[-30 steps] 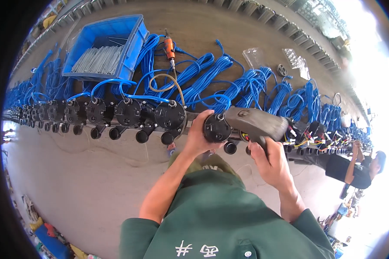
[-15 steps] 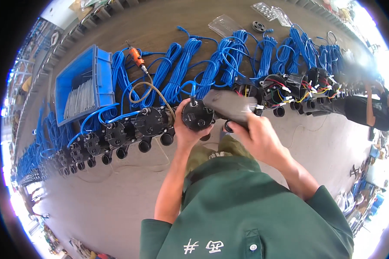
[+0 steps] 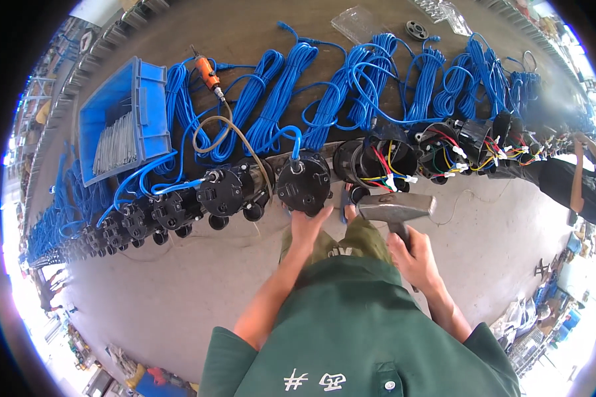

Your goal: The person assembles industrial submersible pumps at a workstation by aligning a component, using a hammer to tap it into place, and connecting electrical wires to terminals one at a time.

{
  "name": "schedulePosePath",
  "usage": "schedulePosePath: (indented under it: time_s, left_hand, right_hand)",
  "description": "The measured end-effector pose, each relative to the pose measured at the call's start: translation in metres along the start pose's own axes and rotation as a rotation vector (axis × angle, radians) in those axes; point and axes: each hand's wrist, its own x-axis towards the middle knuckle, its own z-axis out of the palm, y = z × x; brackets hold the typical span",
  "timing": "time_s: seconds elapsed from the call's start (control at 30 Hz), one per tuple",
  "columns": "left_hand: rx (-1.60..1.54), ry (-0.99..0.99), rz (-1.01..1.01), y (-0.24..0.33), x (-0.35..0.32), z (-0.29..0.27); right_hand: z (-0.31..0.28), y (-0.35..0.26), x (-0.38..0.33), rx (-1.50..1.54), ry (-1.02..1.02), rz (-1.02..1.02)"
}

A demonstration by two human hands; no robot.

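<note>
My right hand [image 3: 414, 258] grips the handle of a hammer [image 3: 398, 208]. Its grey metal head is held in front of the row, apart from the capped unit. My left hand [image 3: 307, 230] is at the lower edge of a black cylindrical motor housing [image 3: 303, 185], thumb up against it and the other fingers partly hidden beneath. This housing has a round black end cap facing me, with a blue cable coming out of its top. Just right of it lies an open housing [image 3: 387, 159] with coloured wires and white connectors hanging out.
More capped housings [image 3: 220, 193] line the bench edge to the left; open wired ones [image 3: 437, 155] continue right. Behind lie blue cable coils [image 3: 281, 99], an orange air tool [image 3: 207, 73] with a hose, and a blue bin [image 3: 153, 112] of metal rods. A co-worker [image 3: 573, 188] stands far right.
The hammer, blurred beside the cap before, has moved right and down, away from the capped housing. My left hand has slid from the cap's left side to beneath it.
</note>
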Motion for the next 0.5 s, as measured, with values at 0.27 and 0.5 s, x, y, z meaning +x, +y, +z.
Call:
schedulePosePath:
  time_s: [0.27, 0.5]
  left_hand:
    - [-0.105, -0.069, -0.116, -0.048, 0.039, 0.016]
    - [0.042, -0.104, 0.045, -0.064, 0.052, 0.019]
  right_hand:
    - [0.017, -0.01, 0.013, 0.333, 0.056, -0.12]
    - [0.036, 0.017, 0.03, -0.209, 0.094, -0.055]
